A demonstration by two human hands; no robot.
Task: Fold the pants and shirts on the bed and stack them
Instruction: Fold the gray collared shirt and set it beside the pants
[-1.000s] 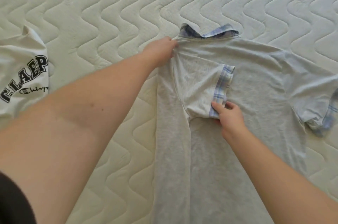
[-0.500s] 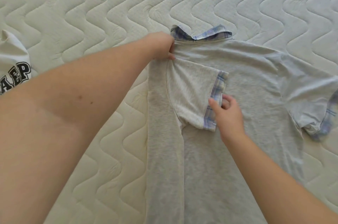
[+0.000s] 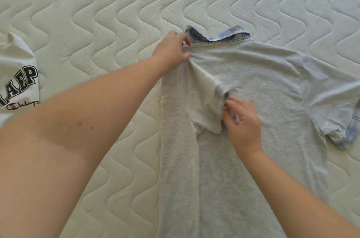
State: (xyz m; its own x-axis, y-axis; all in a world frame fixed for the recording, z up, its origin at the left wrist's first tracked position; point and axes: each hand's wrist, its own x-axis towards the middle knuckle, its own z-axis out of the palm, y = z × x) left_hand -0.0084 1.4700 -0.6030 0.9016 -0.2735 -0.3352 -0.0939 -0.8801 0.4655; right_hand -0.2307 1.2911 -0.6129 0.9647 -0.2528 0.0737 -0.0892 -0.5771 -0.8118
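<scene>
Bedroom: quilted bare mattress (image 3: 116, 14), shirts.

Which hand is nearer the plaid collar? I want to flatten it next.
Left. The left hand grips the shirt beside the collar; the right hand pinches the folded sleeve, lower down.

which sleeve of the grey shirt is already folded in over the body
The sleeve on the left of the view, its plaid cuff pinched by the right hand. The other sleeve lies spread out on the mattress.

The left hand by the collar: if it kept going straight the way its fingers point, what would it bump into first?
The left hand points right, along the grey shirt's shoulder, so it would most likely meet the checked collar first. Height above the cloth is hard to judge.
</scene>
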